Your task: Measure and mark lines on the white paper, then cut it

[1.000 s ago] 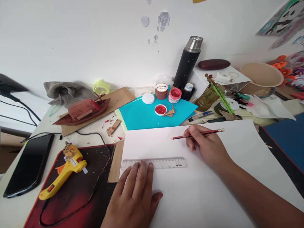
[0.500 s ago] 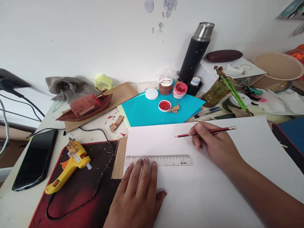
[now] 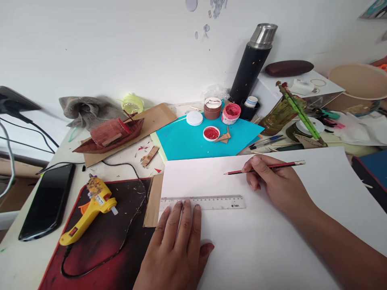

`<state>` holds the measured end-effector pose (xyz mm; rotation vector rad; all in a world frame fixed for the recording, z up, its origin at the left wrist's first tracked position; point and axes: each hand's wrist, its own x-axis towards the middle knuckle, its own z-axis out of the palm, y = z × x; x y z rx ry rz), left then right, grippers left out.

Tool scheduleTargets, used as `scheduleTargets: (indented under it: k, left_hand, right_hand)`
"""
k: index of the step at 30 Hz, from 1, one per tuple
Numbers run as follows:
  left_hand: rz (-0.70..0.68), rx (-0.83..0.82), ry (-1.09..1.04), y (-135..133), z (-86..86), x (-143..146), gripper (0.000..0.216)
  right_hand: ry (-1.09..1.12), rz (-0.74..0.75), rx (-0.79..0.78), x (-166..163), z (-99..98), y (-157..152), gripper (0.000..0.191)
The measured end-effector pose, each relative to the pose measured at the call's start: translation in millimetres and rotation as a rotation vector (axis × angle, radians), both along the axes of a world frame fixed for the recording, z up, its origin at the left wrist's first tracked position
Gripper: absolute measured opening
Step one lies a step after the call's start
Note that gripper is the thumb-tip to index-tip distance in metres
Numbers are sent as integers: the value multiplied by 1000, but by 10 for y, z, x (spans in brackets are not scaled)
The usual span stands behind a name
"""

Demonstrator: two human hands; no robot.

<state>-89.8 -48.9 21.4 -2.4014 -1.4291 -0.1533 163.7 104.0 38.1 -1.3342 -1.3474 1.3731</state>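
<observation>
Plastic ruler [image 3: 217,202], clear, lying flat across near-left part of white paper sheet [image 3: 272,249]. Left hand [image 3: 178,249] spread flat, fingers extended, tips pressing on left end of ruler. Right hand [image 3: 279,185] well apart from ruler, fingers closed round red-and-black pencil [image 3: 272,166], grip near mid-shaft. Pencil point directed left, possibly just clear of paper; contact not determinable. Beyond sheet: teal card [image 3: 187,143] bearing red paint pots [image 3: 231,112]. Left of sheet: yellow glue gun [image 3: 90,211] on dark mat [image 3: 99,249], black phone [image 3: 48,201] beside.
</observation>
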Motion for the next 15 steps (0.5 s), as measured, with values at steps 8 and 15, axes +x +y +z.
scheduleTargets:
  k: [8,15]
  left_hand:
    - [87,-30,-152,-32,-40,80,53]
    - [80,-10,-154,-49,-116,60,56]
  right_hand:
    - [-9,-6,-9,-4,-9,7,57]
    - [-25,-19,-23,24,-38,-4,53]
